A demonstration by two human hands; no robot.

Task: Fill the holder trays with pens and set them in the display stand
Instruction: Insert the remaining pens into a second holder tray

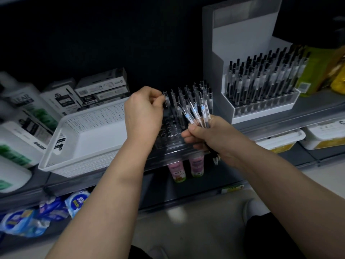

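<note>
Arms (104, 193): both reach up from the bottom of the frame to the shelf edge at centre.
Right hand (211, 135): fist wrapped round a bundle (194, 113) of clear pens, their upper ends fanned up and left, their other ends poking out below the fist.
Left hand (143, 113): thumb and fingers pinch one pen (165, 99) near its top, upright over the tray's left side. Whether it is seated in a hole I cannot tell.
Tray (169, 135): dark, holed, at the shelf lip between the hands; back rows carry pens, front holes look open.
Basket (89, 131): white, perforated, just left of the tray.
Boxes (101, 86): pen cartons behind the basket, left of centre.
Stand (242, 53): white, upper right, with a full tray (261, 107) already on its lower step.
Progress: by my guess this tray is about half filled.
Risk: the tray sits at the lip, so a hard push could tip it off. The bundle fans loosely, so a pen may slip free, and a slanted pen could knock its neighbours.
</note>
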